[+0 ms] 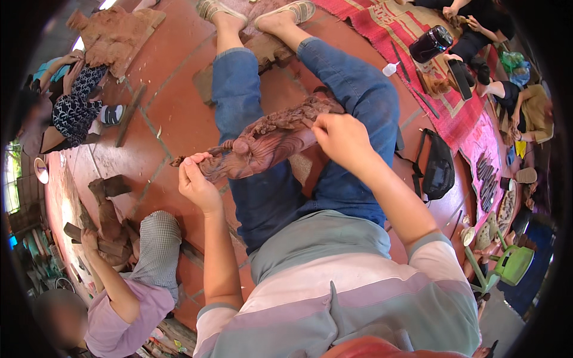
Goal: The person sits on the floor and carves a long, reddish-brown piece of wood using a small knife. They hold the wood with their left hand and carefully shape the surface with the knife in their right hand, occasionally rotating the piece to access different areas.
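A dark reddish-brown wood carving [268,146] lies slantwise across my thighs. One part shows fine wavy grooves, and its upper edge is knobbly with relief. My left hand [198,184] pinches its left end, thumb and fingers closed around the narrow tip. At the opposite end my right hand [345,138] is closed, fingers curled against the wood. Whatever those right fingers hold, if anything, is hidden. Blue jeans [358,83] on my legs lie under the carving.
Red floor tiles [179,113] surround me, with a wood block [271,51] between my legs. A black bag [439,167] and patterned red mat [388,30] lie right. A person [131,292] handles wood at lower left; others sit around. A green stool [513,265] stands at right.
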